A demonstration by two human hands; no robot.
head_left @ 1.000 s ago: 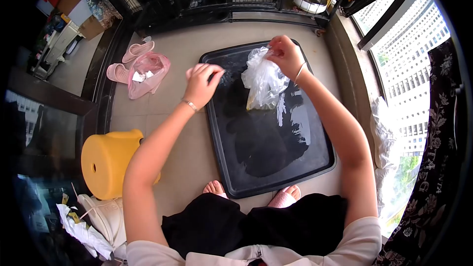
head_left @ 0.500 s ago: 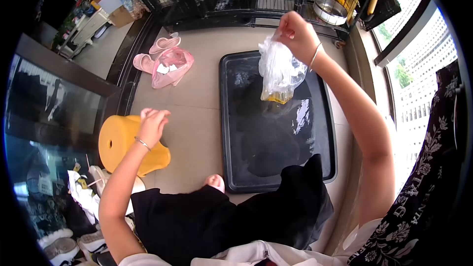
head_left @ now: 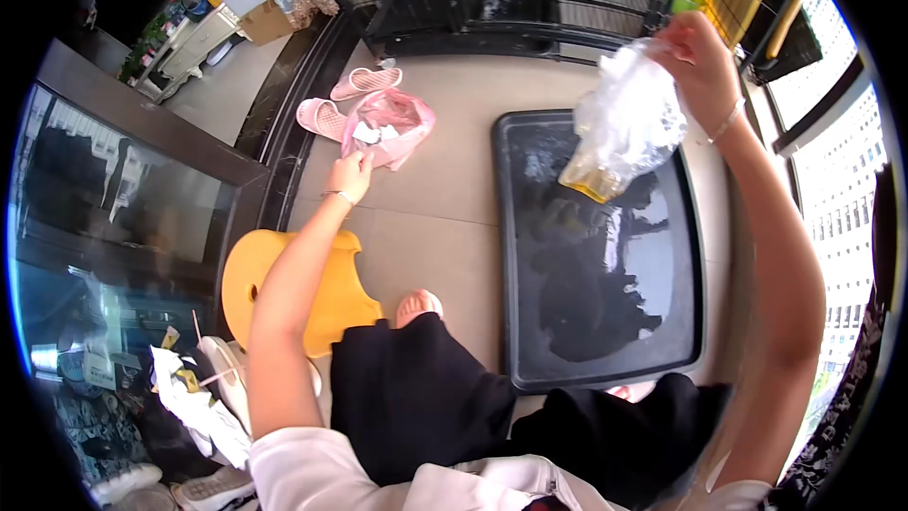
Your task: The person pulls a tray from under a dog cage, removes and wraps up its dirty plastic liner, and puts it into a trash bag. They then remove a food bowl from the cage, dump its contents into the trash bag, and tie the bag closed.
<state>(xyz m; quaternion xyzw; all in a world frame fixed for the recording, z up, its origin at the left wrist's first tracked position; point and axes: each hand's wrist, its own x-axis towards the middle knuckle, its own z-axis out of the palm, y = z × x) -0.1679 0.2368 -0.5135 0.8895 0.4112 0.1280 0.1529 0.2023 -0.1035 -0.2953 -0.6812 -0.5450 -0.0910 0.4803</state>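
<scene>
From my right hand point(head_left: 702, 61), raised on the right, hangs a clear plastic bag point(head_left: 632, 118) pinched at its top. Yellow liquid pools in the bag's lower corner, over the black tray point(head_left: 530, 322). On the left my left hand point(head_left: 351, 178) reaches forward and down, its fingers closed at the near edge of a pink plastic bag point(head_left: 402, 128). That pink bag lies open on the floor with white crumpled pieces inside. The fingertips are partly hidden against it.
Pink slippers point(head_left: 322, 118) lie beside the pink bag. A yellow stool point(head_left: 331, 293) stands under my left forearm. The tray on the floor has wet patches. A black wire cage point(head_left: 558, 9) is at the back, and shoes point(head_left: 222, 378) are at lower left.
My left hand has moved forward from above the stool to the pink bag, and its fingers have closed there. The clear bag now hangs tilted in my right hand. The view has shifted left.
</scene>
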